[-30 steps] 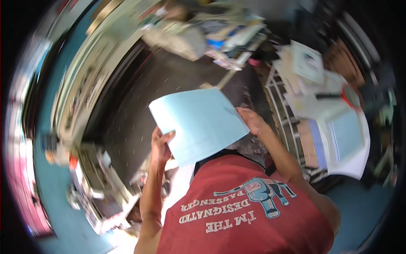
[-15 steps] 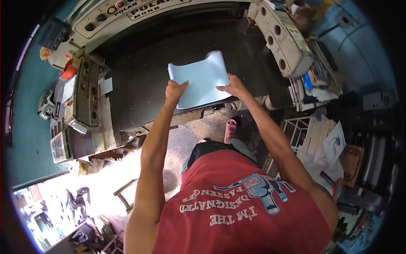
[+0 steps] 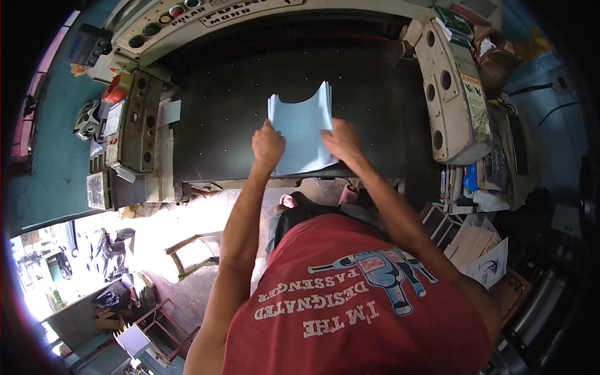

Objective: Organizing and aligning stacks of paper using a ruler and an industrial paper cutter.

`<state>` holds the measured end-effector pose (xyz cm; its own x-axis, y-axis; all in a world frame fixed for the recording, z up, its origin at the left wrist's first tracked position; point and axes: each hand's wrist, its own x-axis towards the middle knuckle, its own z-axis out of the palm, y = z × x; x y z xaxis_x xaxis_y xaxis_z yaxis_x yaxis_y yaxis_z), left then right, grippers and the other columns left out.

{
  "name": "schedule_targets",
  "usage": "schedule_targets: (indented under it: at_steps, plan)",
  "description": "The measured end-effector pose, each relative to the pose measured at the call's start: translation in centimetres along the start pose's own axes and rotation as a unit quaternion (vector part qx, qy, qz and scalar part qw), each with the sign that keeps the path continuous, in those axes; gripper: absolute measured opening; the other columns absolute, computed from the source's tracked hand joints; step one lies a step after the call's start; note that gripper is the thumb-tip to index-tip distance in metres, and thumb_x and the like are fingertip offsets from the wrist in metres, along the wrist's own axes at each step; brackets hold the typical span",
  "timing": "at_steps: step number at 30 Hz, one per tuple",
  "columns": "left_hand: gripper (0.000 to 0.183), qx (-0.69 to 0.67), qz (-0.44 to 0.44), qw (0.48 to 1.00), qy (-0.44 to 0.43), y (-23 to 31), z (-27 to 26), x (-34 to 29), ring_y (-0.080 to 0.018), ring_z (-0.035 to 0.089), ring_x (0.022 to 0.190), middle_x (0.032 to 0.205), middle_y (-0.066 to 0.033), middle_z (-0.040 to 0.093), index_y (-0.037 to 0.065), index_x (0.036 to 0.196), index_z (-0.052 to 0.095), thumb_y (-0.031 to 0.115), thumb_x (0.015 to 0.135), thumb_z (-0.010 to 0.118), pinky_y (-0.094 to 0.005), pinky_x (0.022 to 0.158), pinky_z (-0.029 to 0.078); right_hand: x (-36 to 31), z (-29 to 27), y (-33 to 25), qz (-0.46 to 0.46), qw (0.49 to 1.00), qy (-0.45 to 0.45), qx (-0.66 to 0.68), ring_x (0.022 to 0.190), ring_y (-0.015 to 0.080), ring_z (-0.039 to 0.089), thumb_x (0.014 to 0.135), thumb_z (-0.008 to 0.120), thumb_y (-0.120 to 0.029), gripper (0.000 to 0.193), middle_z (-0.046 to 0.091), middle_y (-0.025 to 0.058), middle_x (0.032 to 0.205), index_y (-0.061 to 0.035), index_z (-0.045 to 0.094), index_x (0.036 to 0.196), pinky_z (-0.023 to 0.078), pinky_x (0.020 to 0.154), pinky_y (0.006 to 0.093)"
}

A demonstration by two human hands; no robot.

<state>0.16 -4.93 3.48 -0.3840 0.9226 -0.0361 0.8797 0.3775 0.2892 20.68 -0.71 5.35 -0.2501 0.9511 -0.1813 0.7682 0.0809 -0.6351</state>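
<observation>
A stack of pale blue paper sheets (image 3: 303, 134) is held over the front of a dark machine table (image 3: 219, 134). My left hand (image 3: 269, 144) grips the stack's left edge, with the fingers curled round it. At the opposite edge my right hand (image 3: 342, 139) is closed on the paper too. Between the hands the stack bends into a trough, its far edge dipping in the middle and its two far corners standing up. The near edge lies close to the table's front edge. Some fingertips are hidden behind the paper.
Beige side housings with round holes flank the table, one left (image 3: 139, 125) and one right (image 3: 447, 94). A control panel (image 3: 219, 12) spans the back. Papers and books (image 3: 478, 181) are stacked at the right. A small wooden frame (image 3: 190, 253) stands on the floor.
The paper stack has gone from a slight curve to a deeper bend as my hands came closer together. My left hand's fingers have curled more. The head view has shifted.
</observation>
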Motion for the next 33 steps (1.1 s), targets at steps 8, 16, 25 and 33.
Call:
schedule_targets:
  at_steps: [8, 16, 25, 33]
  plan:
    - [0.044, -0.53, -0.102, 0.8, -0.262, -7.0, -7.1, 2.9, -0.0252, 0.071, 0.084, 0.09, -0.0139, 0.073, -0.01, 0.104, 0.068, 0.027, 0.082, 0.077, -0.0362, 0.073, 0.057, 1.1, -2.4, 6.7, 0.117, 0.76, -0.276, 0.576, 0.091, 0.0171, 0.069, 0.089, 0.071, -0.026, 0.043, 0.071, 0.0116, 0.102, 0.0086, 0.062, 0.113, 0.054, 0.084, 0.0307]
    - [0.054, -0.028, 0.051, 0.982, -0.178, -2.2, -3.5, 5.3, -0.0388, 0.066, 0.105, 0.106, -0.0274, 0.067, -0.007, 0.108, 0.065, 0.04, 0.082, 0.07, -0.0423, 0.09, 0.054, 2.2, 2.1, -6.5, 0.108, 0.989, -0.06, -0.081, 0.102, 0.0446, 0.064, 0.093, 0.059, -0.044, 0.053, 0.067, 0.0298, 0.104, 0.0075, 0.069, 0.101, 0.052, 0.087, 0.0453]
    - [0.043, -0.082, 0.017, 0.995, -0.058, -5.4, -1.6, 6.4, -0.0363, 0.071, 0.092, 0.098, -0.026, 0.07, -0.01, 0.101, 0.066, 0.028, 0.083, 0.072, -0.04, 0.08, 0.057, 5.5, 2.2, -1.0, 0.168, 0.983, -0.001, 0.066, 0.083, 0.0335, 0.071, 0.082, 0.061, -0.024, 0.036, 0.07, 0.0237, 0.09, 0.009, 0.066, 0.095, 0.053, 0.073, 0.0401]
    - [0.025, -0.549, 0.048, 0.827, -0.112, -8.8, -9.5, 3.4, -0.0164, 0.066, 0.073, 0.084, -0.0089, 0.07, -0.008, 0.1, 0.068, 0.015, 0.093, 0.064, -0.0315, 0.068, 0.053, -1.7, -2.2, -3.3, -0.087, 0.937, 0.076, 0.328, 0.074, 0.0185, 0.06, 0.09, 0.064, -0.024, 0.033, 0.067, 0.0105, 0.08, 0.0068, 0.067, 0.1, 0.048, 0.071, 0.0343]
